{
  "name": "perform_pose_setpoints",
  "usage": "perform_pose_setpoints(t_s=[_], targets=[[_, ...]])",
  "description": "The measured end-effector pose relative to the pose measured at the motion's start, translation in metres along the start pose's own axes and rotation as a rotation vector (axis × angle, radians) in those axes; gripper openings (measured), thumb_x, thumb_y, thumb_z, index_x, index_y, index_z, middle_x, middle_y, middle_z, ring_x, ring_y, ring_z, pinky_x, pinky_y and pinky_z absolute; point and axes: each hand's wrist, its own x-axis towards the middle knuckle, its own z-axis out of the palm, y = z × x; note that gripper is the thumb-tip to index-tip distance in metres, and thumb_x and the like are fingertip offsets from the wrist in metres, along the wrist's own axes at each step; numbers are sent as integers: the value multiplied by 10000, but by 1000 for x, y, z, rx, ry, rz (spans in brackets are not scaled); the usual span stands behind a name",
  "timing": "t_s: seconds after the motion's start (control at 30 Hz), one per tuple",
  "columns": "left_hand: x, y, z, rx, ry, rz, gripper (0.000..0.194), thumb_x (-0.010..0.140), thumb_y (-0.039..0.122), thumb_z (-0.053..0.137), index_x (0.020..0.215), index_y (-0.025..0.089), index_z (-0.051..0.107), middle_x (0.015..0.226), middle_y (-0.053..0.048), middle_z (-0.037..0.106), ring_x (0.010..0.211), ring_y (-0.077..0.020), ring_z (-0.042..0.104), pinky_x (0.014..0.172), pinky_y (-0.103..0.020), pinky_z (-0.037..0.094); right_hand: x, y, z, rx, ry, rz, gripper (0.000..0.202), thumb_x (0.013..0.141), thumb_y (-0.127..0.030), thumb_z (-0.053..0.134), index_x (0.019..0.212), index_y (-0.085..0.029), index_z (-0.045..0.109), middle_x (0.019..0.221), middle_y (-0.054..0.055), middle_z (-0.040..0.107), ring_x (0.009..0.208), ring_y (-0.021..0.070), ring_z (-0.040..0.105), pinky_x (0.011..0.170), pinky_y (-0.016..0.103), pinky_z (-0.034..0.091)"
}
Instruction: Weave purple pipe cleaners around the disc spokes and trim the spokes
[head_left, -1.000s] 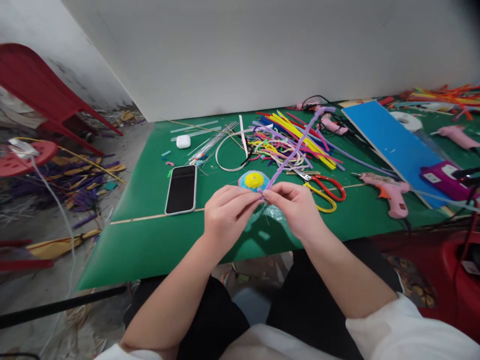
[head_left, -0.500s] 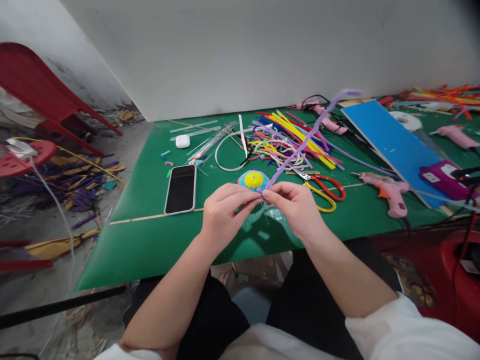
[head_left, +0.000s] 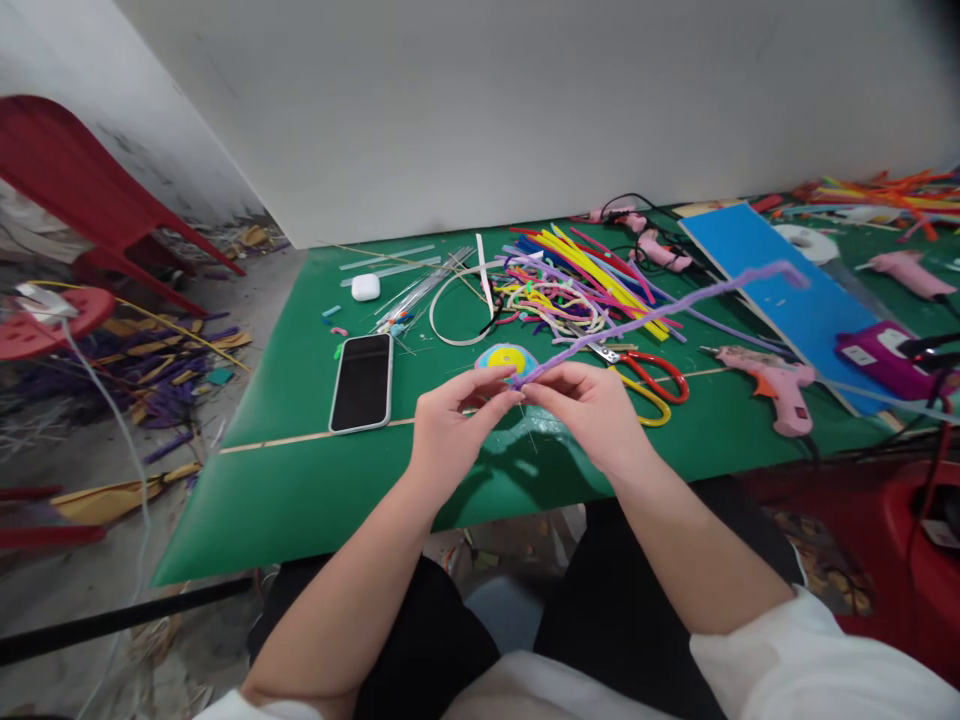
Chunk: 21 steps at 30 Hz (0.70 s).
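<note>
A purple pipe cleaner (head_left: 660, 312) runs from my fingertips up and to the right, its far end bent. My left hand (head_left: 459, 418) pinches its near end, thumb and index finger together. Beside it, my right hand (head_left: 589, 412) also pinches the purple pipe cleaner close to that end. Just behind the fingertips lies a round yellow and blue piece (head_left: 507, 358), its near edge hidden by my fingers. Red and yellow scissors (head_left: 651, 378) lie right of my right hand, partly covered by it.
On the green table (head_left: 285, 500) are a phone (head_left: 362, 383), a white earbud case (head_left: 366, 287), a pile of coloured pipe cleaners (head_left: 555, 295), a pink glue gun (head_left: 784, 385), a blue board (head_left: 780, 300) and a purple device (head_left: 885, 358). A white panel (head_left: 465, 110) stands behind.
The free end of the purple pipe cleaner has swung down and to the right. My left thumb and fingers have shifted slightly at its near end.
</note>
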Motion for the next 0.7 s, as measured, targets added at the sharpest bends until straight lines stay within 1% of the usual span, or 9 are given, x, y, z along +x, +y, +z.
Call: perform_pose_setpoints(t_s=[0.07, 0.2, 0.33, 0.4, 0.47, 0.6, 0.67, 0.7], targets=[[0, 1, 2, -62, 13, -57, 211, 650, 290, 695, 822, 168, 692, 763, -30, 701, 664, -151, 647, 596, -246, 532, 0, 1, 1, 32, 8, 11, 134, 639, -267, 701, 747, -191, 678, 722, 0, 697, 690, 152, 653, 694, 291, 531], [2, 1, 1, -198, -32, -175, 173, 630, 278, 710, 741, 148, 684, 622, -11, 674, 581, -133, 627, 536, -228, 507, 1, 1, 0, 105, 12, 7, 149, 656, -277, 692, 780, -198, 669, 756, 1, 694, 712, 153, 652, 704, 296, 532], [3, 2, 1, -260, -42, -234, 169, 619, 264, 718, 715, 135, 666, 595, -5, 659, 553, -116, 610, 533, -225, 496, 1, 2, 1, 50, 55, -34, 136, 658, -287, 692, 754, -194, 664, 730, -2, 686, 706, 153, 643, 695, 292, 520], [3, 3, 1, -297, -44, -261, 171, 612, 257, 723, 708, 132, 657, 588, 0, 651, 537, -103, 599, 533, -219, 491, 0, 2, 1, 25, 40, -59, 132, 668, -288, 684, 757, -194, 658, 737, 0, 678, 701, 149, 635, 686, 290, 513], [3, 3, 1, -338, -45, -290, 174, 612, 256, 723, 705, 128, 650, 586, 4, 644, 527, -91, 586, 535, -213, 488, 0, 2, 1, -40, 13, -119, 108, 687, -281, 669, 755, -198, 652, 757, 2, 663, 718, 146, 623, 677, 282, 502], [4, 2, 0, -406, -65, -354, 176, 619, 246, 718, 716, 123, 636, 593, 7, 634, 537, -76, 575, 540, -198, 479, 0, 0, -4, -272, 0, -321, 56, 730, -255, 632, 762, -219, 661, 775, 1, 633, 771, 142, 591, 711, 278, 473], [5, 3, -1, -415, -95, -376, 177, 627, 242, 713, 721, 117, 629, 598, 6, 627, 545, -72, 572, 540, -190, 473, 2, 1, -7, -306, -37, -390, 77, 755, -242, 609, 801, -234, 669, 814, 5, 634, 808, 143, 585, 745, 284, 465], [5, 3, -2, -413, -114, -383, 179, 632, 243, 709, 723, 115, 624, 597, 7, 622, 544, -69, 568, 534, -184, 468, 3, 1, -8, -300, -61, -402, 90, 766, -242, 597, 817, -241, 671, 841, 9, 634, 827, 145, 585, 754, 288, 464]])
